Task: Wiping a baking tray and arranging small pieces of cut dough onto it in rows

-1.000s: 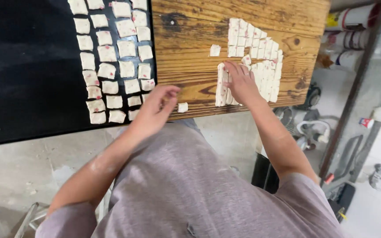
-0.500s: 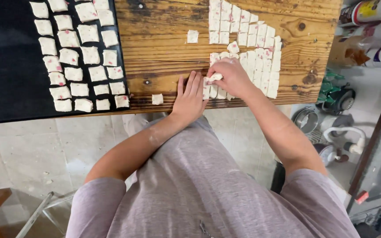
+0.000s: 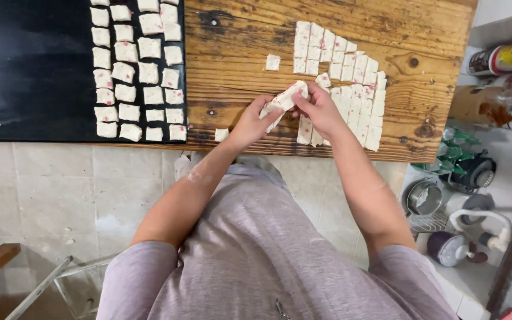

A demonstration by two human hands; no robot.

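Both hands, left hand [image 3: 250, 121] and right hand [image 3: 318, 109], pinch one white dough strip [image 3: 285, 98] above the wooden board [image 3: 238, 53], apparently separating pieces; next needs a steady pull.

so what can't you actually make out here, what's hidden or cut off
- Head view: the underside of the white strip is covered by the left hand and right hand.
- Top rows of white pieces on the black tray are cut off by the upper edge.
- Items on the floor at right are too small and cluttered to identify.
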